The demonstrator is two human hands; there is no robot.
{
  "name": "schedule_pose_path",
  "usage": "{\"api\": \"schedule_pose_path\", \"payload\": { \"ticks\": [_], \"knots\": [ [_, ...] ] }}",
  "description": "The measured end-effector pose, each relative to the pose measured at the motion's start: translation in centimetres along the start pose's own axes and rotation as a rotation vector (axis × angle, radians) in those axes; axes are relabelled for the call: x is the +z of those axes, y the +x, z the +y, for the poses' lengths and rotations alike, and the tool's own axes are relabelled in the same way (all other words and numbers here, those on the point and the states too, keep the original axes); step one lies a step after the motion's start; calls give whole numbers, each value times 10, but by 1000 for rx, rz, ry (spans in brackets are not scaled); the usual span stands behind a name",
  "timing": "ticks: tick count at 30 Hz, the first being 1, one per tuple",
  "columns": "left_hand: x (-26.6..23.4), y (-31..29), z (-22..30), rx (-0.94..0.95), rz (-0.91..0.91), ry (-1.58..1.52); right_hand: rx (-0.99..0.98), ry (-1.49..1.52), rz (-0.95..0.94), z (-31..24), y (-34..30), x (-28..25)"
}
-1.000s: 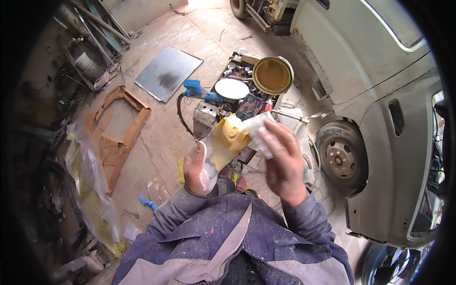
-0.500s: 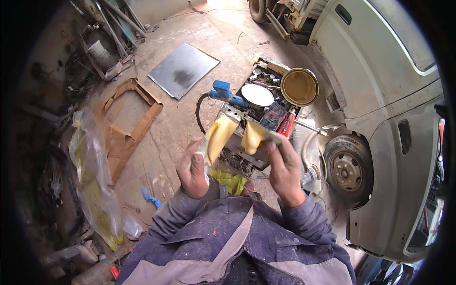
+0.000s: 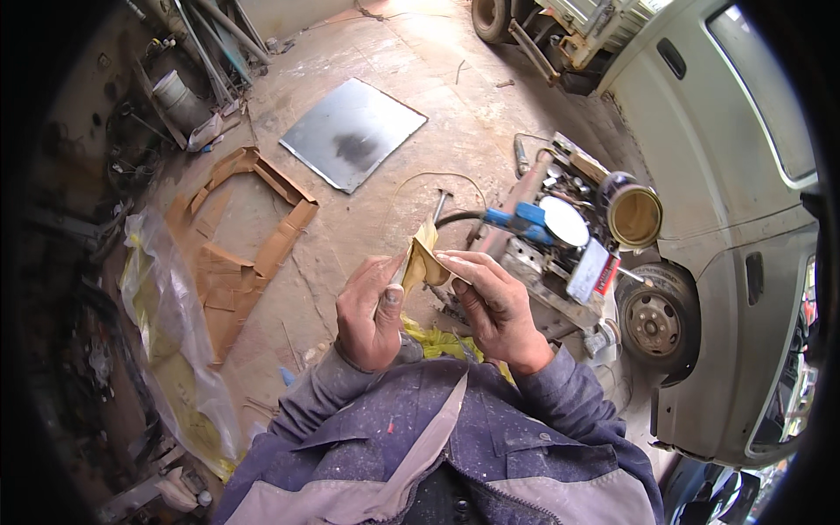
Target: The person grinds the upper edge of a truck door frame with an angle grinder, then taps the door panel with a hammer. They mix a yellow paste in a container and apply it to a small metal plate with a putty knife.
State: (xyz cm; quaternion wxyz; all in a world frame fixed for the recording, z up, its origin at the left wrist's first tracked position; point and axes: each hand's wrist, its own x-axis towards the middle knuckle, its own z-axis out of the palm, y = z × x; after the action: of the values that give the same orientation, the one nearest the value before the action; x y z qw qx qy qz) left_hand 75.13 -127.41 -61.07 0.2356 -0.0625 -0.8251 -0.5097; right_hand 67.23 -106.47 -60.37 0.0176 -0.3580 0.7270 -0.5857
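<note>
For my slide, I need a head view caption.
Yellow paste between left hand and right hand, with a can at right.

The left hand (image 3: 371, 311) and right hand (image 3: 499, 311) have brought putty-coated spreaders (image 3: 421, 254) together; the tin (image 3: 636, 217) sits farther right of them.

Before the rectangular grey metal sheet (image 3: 354, 131) is soft yellow putty (image 3: 422, 267). Left of the sheet lies an angular brown cardboard frame (image 3: 232, 293); right, a dark cylindrical metal can (image 3: 636, 214), then a pale metal van (image 3: 726, 179).
</note>
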Motion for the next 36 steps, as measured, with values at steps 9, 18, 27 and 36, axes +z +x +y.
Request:
{"api": "schedule_pose_path", "payload": {
  "ticks": [9,18,27,36],
  "knots": [
    [-104,50,-55,3,104,93,-156,-67,-178,11,93,89],
    [-120,86,-103,-326,477,-303,-124,56,-303,43,142,109],
    [-88,145,-183,-310,95,-778,158,945,525,77,227,79],
    [-34,255,-185,-632,-120,-969,-120,-255,348,121,242,11]
  ]
}}
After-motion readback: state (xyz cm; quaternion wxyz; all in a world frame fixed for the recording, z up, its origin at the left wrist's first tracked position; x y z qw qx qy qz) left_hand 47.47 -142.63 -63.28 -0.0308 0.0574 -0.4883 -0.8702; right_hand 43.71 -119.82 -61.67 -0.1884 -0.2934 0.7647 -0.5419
